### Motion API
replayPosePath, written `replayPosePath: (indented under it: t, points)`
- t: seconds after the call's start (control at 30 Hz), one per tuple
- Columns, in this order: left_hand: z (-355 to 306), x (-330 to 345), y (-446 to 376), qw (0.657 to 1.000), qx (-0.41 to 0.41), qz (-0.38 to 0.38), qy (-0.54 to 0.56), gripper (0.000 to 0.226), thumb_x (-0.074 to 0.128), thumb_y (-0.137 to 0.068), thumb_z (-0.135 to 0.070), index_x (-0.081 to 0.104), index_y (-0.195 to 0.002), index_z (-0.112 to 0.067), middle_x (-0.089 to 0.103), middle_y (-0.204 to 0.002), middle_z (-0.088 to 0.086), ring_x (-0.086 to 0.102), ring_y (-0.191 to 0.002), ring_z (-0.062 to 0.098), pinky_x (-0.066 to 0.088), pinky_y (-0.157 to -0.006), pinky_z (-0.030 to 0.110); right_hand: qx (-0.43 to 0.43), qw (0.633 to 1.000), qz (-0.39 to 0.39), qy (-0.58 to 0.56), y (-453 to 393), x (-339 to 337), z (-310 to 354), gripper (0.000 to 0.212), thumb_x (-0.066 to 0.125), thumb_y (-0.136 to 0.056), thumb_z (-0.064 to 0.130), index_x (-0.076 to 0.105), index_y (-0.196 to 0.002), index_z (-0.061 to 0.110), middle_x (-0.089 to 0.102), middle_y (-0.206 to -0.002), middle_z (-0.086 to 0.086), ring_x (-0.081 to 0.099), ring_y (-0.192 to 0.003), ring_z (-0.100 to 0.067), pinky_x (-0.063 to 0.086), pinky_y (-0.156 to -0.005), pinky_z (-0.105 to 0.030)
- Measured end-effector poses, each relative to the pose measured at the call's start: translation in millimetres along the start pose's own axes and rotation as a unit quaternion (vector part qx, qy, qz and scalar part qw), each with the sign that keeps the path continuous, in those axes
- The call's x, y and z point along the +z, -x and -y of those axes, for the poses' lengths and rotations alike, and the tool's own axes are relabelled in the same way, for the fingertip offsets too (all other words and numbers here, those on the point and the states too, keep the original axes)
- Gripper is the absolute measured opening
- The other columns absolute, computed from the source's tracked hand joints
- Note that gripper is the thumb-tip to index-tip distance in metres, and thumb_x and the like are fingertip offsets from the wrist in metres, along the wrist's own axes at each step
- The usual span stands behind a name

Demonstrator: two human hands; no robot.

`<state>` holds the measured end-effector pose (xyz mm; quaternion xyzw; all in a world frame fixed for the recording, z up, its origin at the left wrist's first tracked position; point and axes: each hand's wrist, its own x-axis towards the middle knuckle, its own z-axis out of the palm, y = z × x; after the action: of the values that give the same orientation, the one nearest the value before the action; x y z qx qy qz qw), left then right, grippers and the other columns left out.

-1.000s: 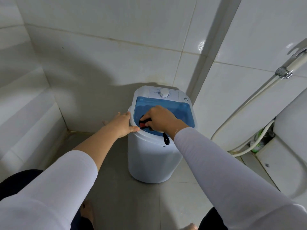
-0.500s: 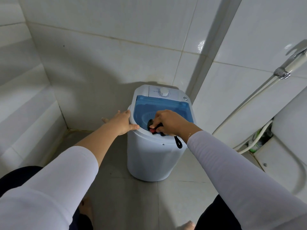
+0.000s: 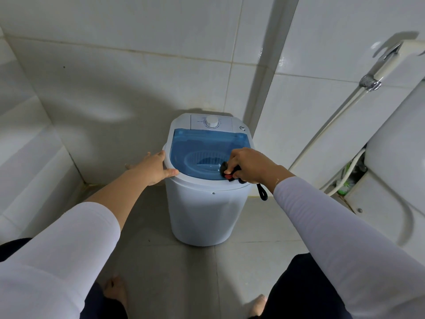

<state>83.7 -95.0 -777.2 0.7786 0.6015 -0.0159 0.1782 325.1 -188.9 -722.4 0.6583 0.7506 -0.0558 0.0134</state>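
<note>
The right hand curls its fingers round a black tool, low on the near right corner of the blue lid. The rest of the lid lies far and left. The left hand, fingers flat, holds the washer on its left side.

Small white smooth-plastic washing machine with glossy translucent blue plastic lid; glossy white ceramic wall tiles; matt grey floor tiles; shiny chrome sprayer fitting.
</note>
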Motion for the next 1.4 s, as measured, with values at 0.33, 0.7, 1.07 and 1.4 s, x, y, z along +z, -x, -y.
replayPosePath:
  t: [0.33,0.7,1.07,1.4]
  points:
    - [-2.9,-2.1,4.0,1.0,-0.001,0.005,0.013,0.083,0.048,-0.09,-0.055,0.008,-0.153,-0.019,0.013,-0.161,0.01,0.002,-0.15,0.027,0.018,-0.115,0.06,0.04,0.999,-0.029,0.005,8.7,1.9,-29.5,0.025,0.064,-0.082,0.008,0.073,-0.102,0.019,0.06,-0.109,-0.004,0.056,-0.099,-0.025,0.049,-0.082,-0.034]
    - [-9.0,-13.9,11.7,0.999,0.013,0.031,0.028,0.085,0.051,-0.089,-0.053,0.01,-0.153,-0.014,0.014,-0.161,0.01,0.004,-0.149,0.029,0.017,-0.119,0.051,0.087,0.99,-0.061,0.091,5.0,-17.4,-44.0,0.027,0.06,-0.085,0.01,0.07,-0.109,0.019,0.06,-0.115,-0.005,0.05,-0.107,-0.028,0.048,-0.088,-0.039]
    - [-17.1,-31.5,4.3,0.996,0.028,0.044,0.067,0.096,0.065,-0.083,-0.047,0.007,-0.153,-0.014,0.013,-0.161,0.01,0.009,-0.149,0.029,0.017,-0.119,0.045,0.003,0.993,-0.111,0.025,-44.0,-12.3,2.4,0.052,0.065,-0.082,0.013,0.05,-0.133,0.016,0.054,-0.127,-0.014,0.045,-0.12,-0.031,0.043,-0.101,-0.043]
    - [-14.2,-30.2,3.7,0.993,0.059,0.055,0.085,0.086,0.064,-0.085,-0.043,0.018,-0.15,-0.012,0.029,-0.155,0.009,0.017,-0.146,0.031,0.015,-0.119,0.041,-0.088,0.985,-0.144,0.025,-48.6,18.5,21.2,0.042,0.065,-0.084,0.016,0.058,-0.125,0.01,0.059,-0.123,-0.01,0.048,-0.116,-0.025,0.04,-0.101,-0.031]
